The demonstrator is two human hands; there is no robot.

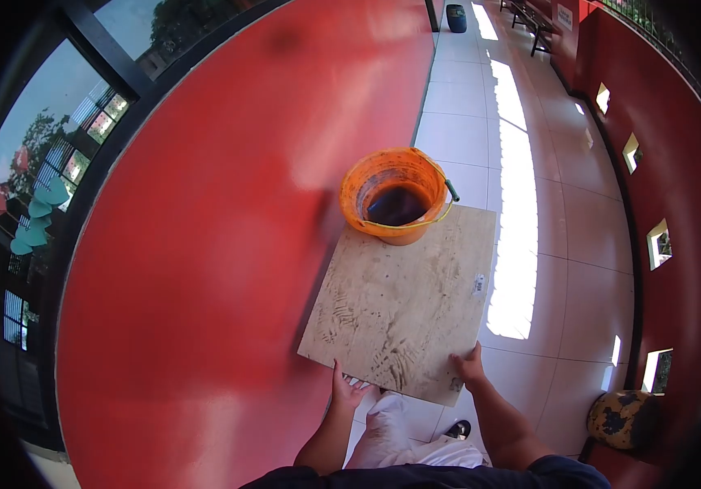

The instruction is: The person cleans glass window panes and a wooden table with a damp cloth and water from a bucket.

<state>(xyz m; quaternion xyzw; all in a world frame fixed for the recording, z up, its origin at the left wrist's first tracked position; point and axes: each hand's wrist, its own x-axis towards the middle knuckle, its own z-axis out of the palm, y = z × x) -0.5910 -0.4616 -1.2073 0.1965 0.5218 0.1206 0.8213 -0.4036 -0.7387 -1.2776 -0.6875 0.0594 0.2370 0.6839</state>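
A large beige board (403, 301) with dark smudges and a small white label extends in front of me. My left hand (349, 391) is at its near left corner, thumb up along the edge and fingers partly hidden beneath. At the near right, my right hand (470, 367) grips the side edge, its fingers partly out of sight. An orange bucket (354, 191) with a wire handle and dark grip overlaps the board's far left corner and appears to stand on it. Dark contents are visible inside the bucket.
A glossy red wall (204, 244) runs close along the left, with dark-framed windows above. Pale floor tiles (521, 383) bear a bright sunlit strip. To the right, a red wall (611, 179) has small openings; a worn yellow-and-black round object (617, 420) sits beside it. A dark barrel (456, 18) stands far ahead.
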